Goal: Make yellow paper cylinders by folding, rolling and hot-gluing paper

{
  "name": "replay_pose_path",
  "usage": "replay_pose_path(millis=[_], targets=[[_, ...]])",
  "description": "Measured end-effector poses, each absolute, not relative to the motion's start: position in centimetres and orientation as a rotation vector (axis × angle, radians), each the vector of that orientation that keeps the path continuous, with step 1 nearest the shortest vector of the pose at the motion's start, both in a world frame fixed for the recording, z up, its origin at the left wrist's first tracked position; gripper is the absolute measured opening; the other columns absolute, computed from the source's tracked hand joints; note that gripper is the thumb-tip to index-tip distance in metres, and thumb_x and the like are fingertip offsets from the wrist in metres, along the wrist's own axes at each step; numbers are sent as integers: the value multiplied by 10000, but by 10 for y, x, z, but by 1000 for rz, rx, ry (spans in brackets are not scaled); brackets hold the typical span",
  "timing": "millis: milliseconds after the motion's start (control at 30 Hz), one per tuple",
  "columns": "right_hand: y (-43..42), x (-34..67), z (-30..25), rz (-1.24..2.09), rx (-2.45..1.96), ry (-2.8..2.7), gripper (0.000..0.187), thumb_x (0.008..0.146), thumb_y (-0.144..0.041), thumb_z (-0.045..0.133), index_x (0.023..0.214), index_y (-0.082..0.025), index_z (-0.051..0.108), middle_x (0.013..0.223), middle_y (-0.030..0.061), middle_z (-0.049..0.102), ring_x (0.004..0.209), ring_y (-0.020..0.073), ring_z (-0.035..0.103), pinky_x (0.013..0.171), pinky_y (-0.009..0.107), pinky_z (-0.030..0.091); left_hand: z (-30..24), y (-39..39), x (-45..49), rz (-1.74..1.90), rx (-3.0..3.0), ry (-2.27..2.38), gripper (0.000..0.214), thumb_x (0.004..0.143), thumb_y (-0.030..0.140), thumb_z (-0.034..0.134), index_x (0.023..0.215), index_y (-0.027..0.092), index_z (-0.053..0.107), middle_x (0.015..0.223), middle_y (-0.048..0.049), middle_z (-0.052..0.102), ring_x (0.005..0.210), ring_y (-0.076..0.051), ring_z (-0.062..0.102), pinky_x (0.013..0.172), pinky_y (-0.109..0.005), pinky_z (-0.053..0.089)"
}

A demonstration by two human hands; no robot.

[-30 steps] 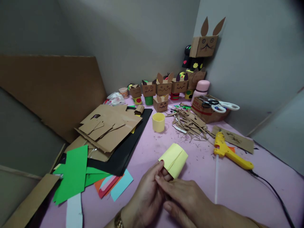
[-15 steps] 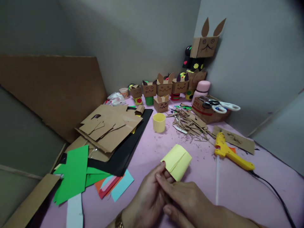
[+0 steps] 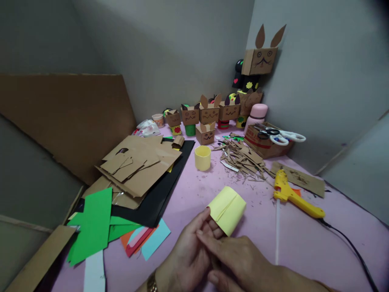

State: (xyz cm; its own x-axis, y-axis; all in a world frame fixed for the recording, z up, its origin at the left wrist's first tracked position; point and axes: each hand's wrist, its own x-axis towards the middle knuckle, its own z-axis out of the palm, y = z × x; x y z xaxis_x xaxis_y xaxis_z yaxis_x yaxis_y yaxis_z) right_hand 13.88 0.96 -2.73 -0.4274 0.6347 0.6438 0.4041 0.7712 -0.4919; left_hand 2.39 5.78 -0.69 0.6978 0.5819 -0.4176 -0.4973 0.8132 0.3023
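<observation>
head camera shows the left hand point(image 3: 190, 248) holding a yellow paper tube point(image 3: 228, 211) by its nearer end: the thumb is at the rim, and the other fingers go under or into the tube, which of these i cannot tell. the tube is tilted over the pink table point(image 3: 185, 194), in front of the person. compared with one second ago, it is slightly more to the right, and more of the left fingers is visible. this change is small; i judge that only the hold is adjusted, and the work remains on this tube. the right hand point(image 3: 240, 257) is half curled against the left palm; whether it grips something, i cannot tell. a yellow ring point(image 3: 202, 159) stands farther away, and a glue gun point(image 3: 296, 198) lies well apart, at right.
</observation>
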Motion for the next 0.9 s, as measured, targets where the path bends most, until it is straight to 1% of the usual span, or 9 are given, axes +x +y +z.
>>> replay_pose_path(millis=[67,133,367,500,567,633,733,833,900], targets=[[10,138,-28,330,-797,-2067,624,894,-339,375,1432,-120,147,632,47,653,488,182,605,430,254,480,-7,57,23,599,144,495,302,886,252,436,788,69,654,628,-69,676,582,-127,637,613,-214,468],[10,137,-30,337,-827,-2081,648,891,-359,366,1434,-94,131,616,49,652,462,182,593,403,252,460,-8,55,22,584,136,494,310,885,255,438,753,76,655,585,-60,663,538,-119,623,580,-209,461],[10,139,-34,338,-836,-2141,630,875,-331,382,1413,-50,216,686,110,694,522,206,635,445,281,498,-8,56,23,577,157,468,322,893,259,415,878,48,659,651,-82,691,607,-146,643,672,-244,463],[11,138,-38,300,-796,-2155,585,874,-335,395,1373,-43,308,742,139,715,528,213,655,435,283,513,-4,58,22,593,158,492,356,905,259,389,985,12,633,763,-122,724,735,-177,669,767,-273,452],[12,138,-37,264,-753,-2123,534,882,-326,399,1348,-70,357,674,101,712,464,192,633,397,264,497,-3,59,21,613,165,516,347,904,252,397,984,10,633,771,-125,730,739,-177,673,759,-269,455],[12,140,-32,216,-700,-2058,468,886,-280,414,1322,-112,400,641,71,709,462,174,633,404,242,499,-2,61,20,617,181,528,352,904,261,395,983,14,632,735,-118,729,677,-173,674,703,-263,465],[8,147,-19,186,-707,-1955,426,854,-137,472,1278,-178,449,796,78,736,630,164,684,545,224,539,-2,65,18,649,182,521,352,905,265,389,1000,19,621,741,-122,732,646,-170,679,664,-260,478],[6,158,-9,237,-902,-1773,391,800,-65,531,1159,-221,534,870,58,705,721,156,662,620,218,527,-4,67,16,705,196,526,313,899,229,412,1005,17,616,831,-142,741,726,-178,694,746,-276,487],[8,165,-8,286,-1080,-1588,276,802,-127,553,1060,-221,575,858,53,648,711,159,609,606,237,502,-4,68,15,721,243,571,289,889,210,436,999,18,621,873,-150,740,770,-189,695,793,-297,482]])
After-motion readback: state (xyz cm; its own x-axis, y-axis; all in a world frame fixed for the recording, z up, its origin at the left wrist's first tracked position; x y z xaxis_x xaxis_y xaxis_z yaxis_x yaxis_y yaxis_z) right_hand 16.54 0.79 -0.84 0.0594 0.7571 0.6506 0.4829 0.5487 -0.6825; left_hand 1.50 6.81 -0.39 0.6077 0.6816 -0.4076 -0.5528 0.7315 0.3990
